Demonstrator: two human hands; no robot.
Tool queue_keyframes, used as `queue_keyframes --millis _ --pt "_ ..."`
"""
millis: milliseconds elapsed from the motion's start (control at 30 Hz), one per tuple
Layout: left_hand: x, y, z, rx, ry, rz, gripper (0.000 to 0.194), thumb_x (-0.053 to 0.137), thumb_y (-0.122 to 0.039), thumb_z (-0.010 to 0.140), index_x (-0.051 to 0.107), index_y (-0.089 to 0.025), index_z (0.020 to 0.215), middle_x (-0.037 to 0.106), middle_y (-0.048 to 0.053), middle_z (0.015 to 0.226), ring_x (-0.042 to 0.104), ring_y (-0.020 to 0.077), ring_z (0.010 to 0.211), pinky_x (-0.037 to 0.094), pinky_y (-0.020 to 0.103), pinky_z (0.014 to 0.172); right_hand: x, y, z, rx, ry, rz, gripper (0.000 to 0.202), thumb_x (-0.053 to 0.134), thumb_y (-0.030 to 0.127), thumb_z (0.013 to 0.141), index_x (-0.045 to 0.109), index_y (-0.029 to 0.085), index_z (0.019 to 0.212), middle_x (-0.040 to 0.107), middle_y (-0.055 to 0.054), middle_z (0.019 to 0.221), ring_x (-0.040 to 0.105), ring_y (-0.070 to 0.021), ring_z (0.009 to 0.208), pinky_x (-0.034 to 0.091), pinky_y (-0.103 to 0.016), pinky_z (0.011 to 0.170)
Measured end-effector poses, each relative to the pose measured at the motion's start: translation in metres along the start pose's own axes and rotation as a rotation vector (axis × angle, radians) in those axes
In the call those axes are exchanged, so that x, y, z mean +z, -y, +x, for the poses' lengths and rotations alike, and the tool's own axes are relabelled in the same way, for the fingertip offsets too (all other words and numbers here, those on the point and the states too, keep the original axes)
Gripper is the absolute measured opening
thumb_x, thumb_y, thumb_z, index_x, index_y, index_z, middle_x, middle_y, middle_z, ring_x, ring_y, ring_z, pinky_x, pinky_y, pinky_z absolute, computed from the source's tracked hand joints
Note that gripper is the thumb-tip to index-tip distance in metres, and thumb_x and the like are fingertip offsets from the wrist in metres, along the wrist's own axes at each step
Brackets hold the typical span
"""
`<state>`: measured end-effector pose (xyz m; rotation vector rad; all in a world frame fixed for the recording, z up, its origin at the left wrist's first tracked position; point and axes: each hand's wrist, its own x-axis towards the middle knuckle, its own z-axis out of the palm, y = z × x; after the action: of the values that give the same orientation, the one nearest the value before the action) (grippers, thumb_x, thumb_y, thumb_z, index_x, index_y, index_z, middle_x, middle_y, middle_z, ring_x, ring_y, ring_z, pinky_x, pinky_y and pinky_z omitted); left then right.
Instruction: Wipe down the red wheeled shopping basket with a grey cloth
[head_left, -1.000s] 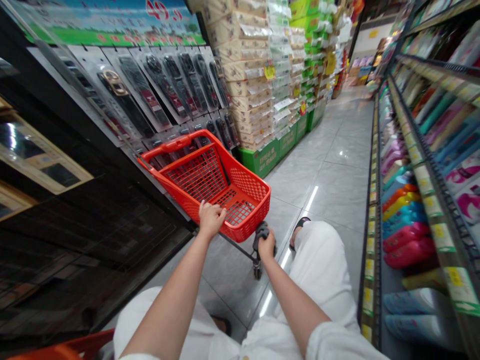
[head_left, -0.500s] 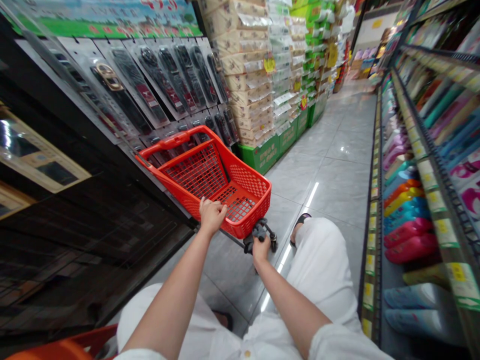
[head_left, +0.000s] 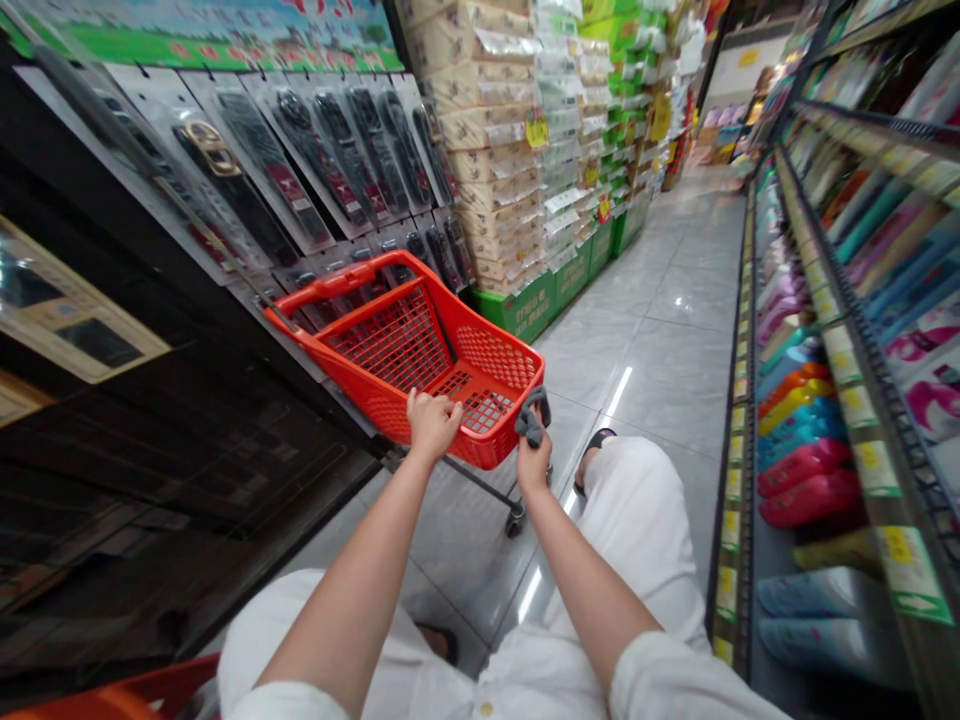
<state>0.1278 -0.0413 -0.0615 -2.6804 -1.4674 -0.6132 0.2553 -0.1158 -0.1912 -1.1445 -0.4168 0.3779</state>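
Note:
A red plastic shopping cart stands in front of me, its basket holding nothing that I can see. My left hand is closed over the near side rim of the basket, fingers curled inward. At the basket's near right corner, my right hand is closed around a crumpled dark grey cloth, which is against or very near the red plastic. Below the basket, a caster wheel shows on the floor.
Packaged belts hang on the left, beside stacked beige packs on green bases. Shelves of colourful bottles line the right. Part of another red cart is at lower left. Grey tiled floor runs ahead.
My right hand has moved up with the grey cloth, from the cart's lower frame by the wheel to the basket's corner. My left hand stays on the rim.

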Motion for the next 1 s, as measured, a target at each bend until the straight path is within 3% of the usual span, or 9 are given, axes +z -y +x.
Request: queue_keyframes --millis 167,333,433,567,633,700,767,833,1000 --pt "0.009 -0.015 0.008 -0.011 -0.018 0.036 0.048 0.039 -0.037 0.093 0.067 -0.022 0.057 0.068 0.005 0.069 0.054 0.0219 0.078 0.022 0.055 0.114 -0.001 -0.016 -0.006 0.264 -0.091 -0.097 0.038 0.061 0.031 0.068 0.071 0.011 0.099 0.075 -0.015 0.1 0.068 -0.0283 0.101 0.053 -0.041 0.09" --pt "0.017 -0.029 0.016 -0.021 -0.049 0.07 0.05 0.036 -0.039 0.094 0.07 -0.021 0.062 0.07 0.006 0.072 0.056 0.0236 0.08 0.024 0.054 0.114 0.017 0.027 0.027 0.01 -0.035 0.126 0.043 0.059 0.033 0.079 0.066 0.016 0.118 0.07 -0.01 0.118 0.061 -0.0224 0.115 0.046 -0.04 0.103" --pt "0.017 -0.033 0.018 -0.014 -0.012 0.066 0.053 0.033 -0.041 0.096 0.071 -0.021 0.065 0.07 0.007 0.074 0.058 0.0239 0.084 0.022 0.055 0.114 0.018 0.038 0.029 -0.112 0.062 0.077 0.041 0.055 0.031 0.083 0.066 0.016 0.12 0.066 -0.01 0.127 0.053 -0.0218 0.128 0.035 -0.042 0.114" --pt "0.004 -0.014 0.023 0.105 0.159 -0.016 0.054 0.029 -0.047 0.098 0.074 -0.022 0.081 0.071 0.006 0.088 0.059 0.0235 0.093 0.02 0.055 0.113 0.001 0.029 0.005 -0.102 0.059 -0.095 0.046 0.049 0.03 0.087 0.061 0.014 0.129 0.058 -0.014 0.138 0.049 -0.0248 0.134 0.035 -0.046 0.114" --pt "-0.007 0.007 0.028 0.273 0.282 -0.082 0.047 0.034 -0.051 0.096 0.072 -0.023 0.1 0.071 0.006 0.103 0.059 0.0218 0.1 0.024 0.05 0.112 -0.009 0.03 -0.006 -0.193 0.164 -0.216 0.047 0.047 0.027 0.088 0.058 0.017 0.133 0.053 -0.012 0.144 0.04 -0.0262 0.141 0.033 -0.049 0.115" --pt "-0.016 0.03 0.034 0.396 0.313 -0.043 0.049 0.046 -0.059 0.09 0.068 -0.023 0.112 0.067 0.009 0.116 0.057 0.023 0.108 0.031 0.044 0.108 -0.017 0.038 -0.006 -0.353 0.34 -0.358 0.048 0.048 0.024 0.087 0.057 0.023 0.134 0.048 -0.007 0.149 0.026 -0.0278 0.148 0.026 -0.054 0.117" --pt "-0.022 0.046 0.039 0.359 0.295 0.077 0.048 0.045 -0.06 0.09 0.068 -0.022 0.108 0.067 0.01 0.109 0.057 0.0245 0.106 0.029 0.047 0.108 -0.021 0.048 0.005 -0.475 0.471 -0.469 0.049 0.051 0.021 0.084 0.057 0.027 0.132 0.048 -0.004 0.149 0.019 -0.0299 0.15 0.021 -0.06 0.117" --pt "-0.023 0.053 0.043 0.32 0.299 0.18 0.048 0.041 -0.059 0.092 0.068 -0.019 0.096 0.067 0.011 0.097 0.058 0.0254 0.097 0.034 0.045 0.102 -0.021 0.054 0.025 -0.532 0.53 -0.522 0.049 0.052 0.017 0.08 0.059 0.026 0.128 0.053 -0.004 0.144 0.023 -0.0312 0.148 0.021 -0.061 0.116" --pt "-0.008 0.036 0.047 0.247 0.244 0.226 0.046 0.039 -0.058 0.093 0.065 -0.02 0.087 0.064 0.01 0.091 0.056 0.0257 0.093 0.038 0.041 0.092 -0.017 0.055 0.065 -0.546 0.465 -0.567 0.049 0.047 0.009 0.075 0.061 0.02 0.12 0.061 -0.008 0.132 0.037 -0.0285 0.141 0.027 -0.057 0.115"
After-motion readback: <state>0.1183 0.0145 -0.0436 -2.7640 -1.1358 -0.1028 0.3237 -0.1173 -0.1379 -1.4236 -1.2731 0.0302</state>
